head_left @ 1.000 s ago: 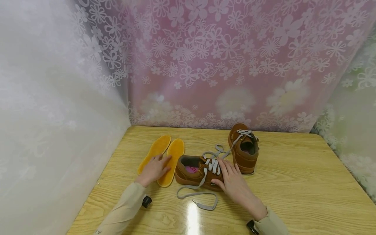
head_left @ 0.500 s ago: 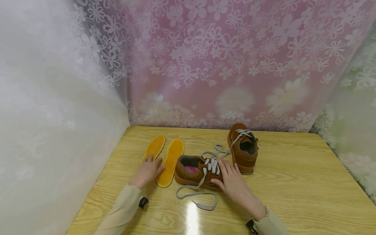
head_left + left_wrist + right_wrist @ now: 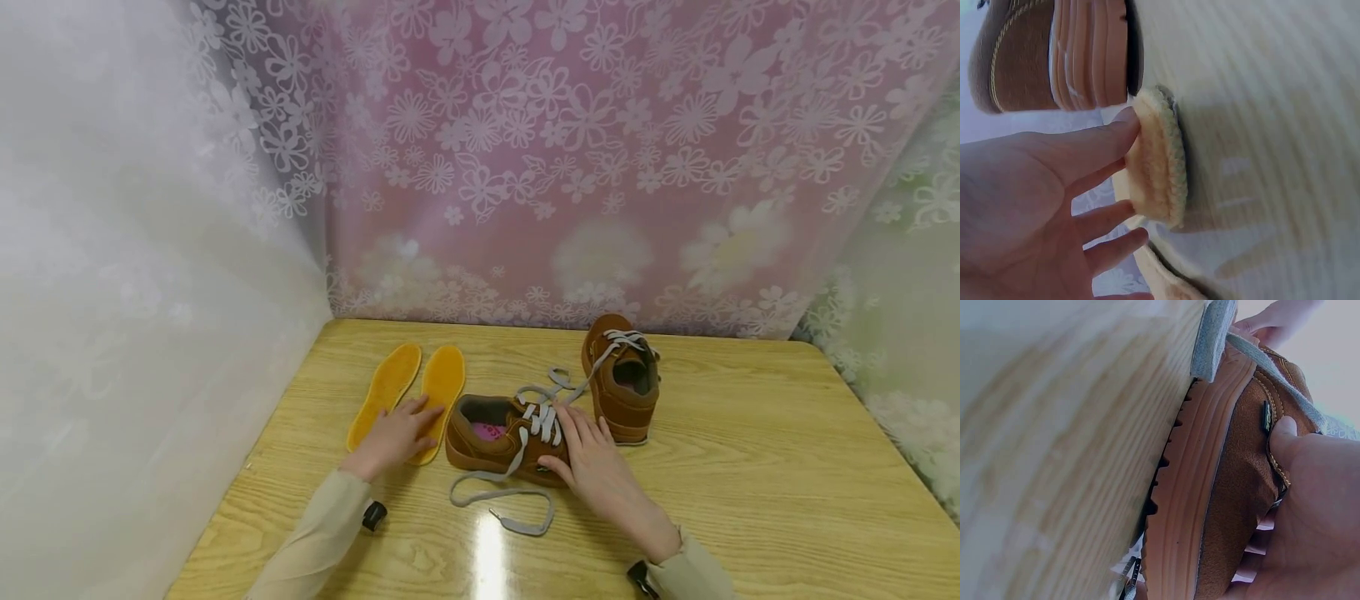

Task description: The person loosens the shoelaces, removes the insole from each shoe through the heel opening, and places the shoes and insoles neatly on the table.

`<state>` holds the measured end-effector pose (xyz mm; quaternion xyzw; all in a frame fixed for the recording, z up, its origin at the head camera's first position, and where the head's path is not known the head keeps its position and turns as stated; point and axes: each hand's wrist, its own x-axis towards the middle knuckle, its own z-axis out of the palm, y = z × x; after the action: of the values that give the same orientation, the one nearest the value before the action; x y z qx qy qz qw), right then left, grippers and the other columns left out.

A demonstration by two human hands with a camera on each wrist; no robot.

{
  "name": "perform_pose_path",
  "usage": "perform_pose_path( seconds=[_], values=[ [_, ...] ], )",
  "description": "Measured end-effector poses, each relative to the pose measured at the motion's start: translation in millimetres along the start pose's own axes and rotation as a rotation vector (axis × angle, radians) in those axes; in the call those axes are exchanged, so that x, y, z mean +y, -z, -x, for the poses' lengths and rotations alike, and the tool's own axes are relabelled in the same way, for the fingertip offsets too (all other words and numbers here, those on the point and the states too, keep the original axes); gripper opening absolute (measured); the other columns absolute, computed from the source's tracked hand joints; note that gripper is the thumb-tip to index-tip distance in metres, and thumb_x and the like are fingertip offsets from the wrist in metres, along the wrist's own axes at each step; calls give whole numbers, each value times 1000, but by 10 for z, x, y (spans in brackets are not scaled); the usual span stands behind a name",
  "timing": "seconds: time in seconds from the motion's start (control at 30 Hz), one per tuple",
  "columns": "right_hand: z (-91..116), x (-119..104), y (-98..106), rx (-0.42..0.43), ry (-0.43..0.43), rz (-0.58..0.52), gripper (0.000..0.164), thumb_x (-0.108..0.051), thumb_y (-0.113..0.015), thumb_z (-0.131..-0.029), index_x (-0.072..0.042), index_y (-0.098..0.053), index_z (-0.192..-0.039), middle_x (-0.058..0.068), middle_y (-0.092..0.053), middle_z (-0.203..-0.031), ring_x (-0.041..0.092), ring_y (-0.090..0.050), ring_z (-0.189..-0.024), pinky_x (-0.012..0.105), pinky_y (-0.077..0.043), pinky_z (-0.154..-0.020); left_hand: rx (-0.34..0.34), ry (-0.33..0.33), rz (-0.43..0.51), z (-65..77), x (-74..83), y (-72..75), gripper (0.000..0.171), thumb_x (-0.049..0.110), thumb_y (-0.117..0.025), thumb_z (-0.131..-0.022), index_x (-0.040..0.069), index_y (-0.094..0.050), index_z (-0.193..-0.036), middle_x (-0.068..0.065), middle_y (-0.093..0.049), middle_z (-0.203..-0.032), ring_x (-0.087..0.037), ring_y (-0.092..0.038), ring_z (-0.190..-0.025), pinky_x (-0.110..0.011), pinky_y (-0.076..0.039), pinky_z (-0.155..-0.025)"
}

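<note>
Two yellow insoles lie on the table at left: a left insole (image 3: 403, 367) and a right insole (image 3: 445, 371). My left hand (image 3: 393, 440) reaches across the left insole onto the right one. In the left wrist view, the thumb and outstretched fingertips touch the fuzzy insole (image 3: 1157, 156) near its end. A brown lace-up shoe (image 3: 480, 457) lies sideways next to the insoles, with a pink lining inside. My right hand (image 3: 600, 471) holds its toe; in the right wrist view, the thumb presses the brown upper (image 3: 1229, 500) and the fingers reach across it.
A second brown shoe (image 3: 633, 408) stands behind my right hand, toe toward the back. Loose grey lace (image 3: 525, 528) trails in front of the near shoe, and more lace (image 3: 558, 377) lies behind it. A floral curtain (image 3: 525, 167) hangs at the back edge.
My left hand shifted left with the left insole uncovered in part, then returned right onto the right insole. That insole has slid slightly away toward the back. The right hand stays on the shoe.
</note>
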<state>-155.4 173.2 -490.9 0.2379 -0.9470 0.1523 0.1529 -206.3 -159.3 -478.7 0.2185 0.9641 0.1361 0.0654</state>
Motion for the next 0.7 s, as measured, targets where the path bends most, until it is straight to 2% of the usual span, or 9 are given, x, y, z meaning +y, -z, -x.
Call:
perform_pose_path(
  seconds=[0.2, 0.33, 0.4, 0.5, 0.6, 0.7],
  values=[
    [-5, 2, -11, 4, 0, 5, 82, -42, -71, -92, 1, -37, -153, 26, -52, -140, 43, -53, -129, 67, -38, -106, 6, -13, 12, -95, -57, 27, 54, 23, -70, -97, 9, -55, -147, -25, -43, -153, -46, -42, -139, -74, -31, -107],
    [-5, 5, -15, 1, 0, 3, 83, -42, -71, -93, 1, -35, -154, 27, -52, -140, 43, -52, -129, 67, -38, -106, 77, -68, 36, -185, -21, 66, 44, 20, -69, -99, 6, -61, -140, -26, -49, -148, -45, -48, -135, -65, -38, -108],
    [-9, 7, -13, -6, -1, -3, 83, -42, -70, -93, 2, -35, -154, 27, -51, -141, 44, -52, -130, 67, -38, -106, 131, -101, 66, -248, 30, 101, 39, 19, -66, -101, 4, -63, -136, -26, -53, -144, -44, -51, -132, -59, -41, -108],
    [-22, 6, 15, -17, 3, -15, 81, -40, -70, -94, 3, -35, -153, 28, -51, -141, 45, -51, -130, 67, -39, -105, 173, -117, 127, -343, 148, 177, 37, 23, -57, -106, 6, -62, -138, -19, -57, -143, -37, -54, -131, -53, -43, -109],
    [-30, -7, 96, -12, 23, -19, 81, -36, -73, -93, 3, -36, -153, 28, -51, -141, 46, -53, -127, 65, -43, -102, 174, -135, 208, -428, 290, 255, 39, 29, -49, -109, 11, -60, -141, -11, -57, -145, -31, -53, -134, -49, -42, -111],
    [-36, -54, 212, 31, 60, -7, 83, -32, -77, -90, -1, -35, -154, 26, -50, -142, 45, -56, -122, 60, -47, -99, 150, -188, 271, -503, 432, 309, 40, 33, -47, -110, 13, -59, -142, -7, -57, -146, -27, -52, -135, -47, -41, -112]
  ],
)
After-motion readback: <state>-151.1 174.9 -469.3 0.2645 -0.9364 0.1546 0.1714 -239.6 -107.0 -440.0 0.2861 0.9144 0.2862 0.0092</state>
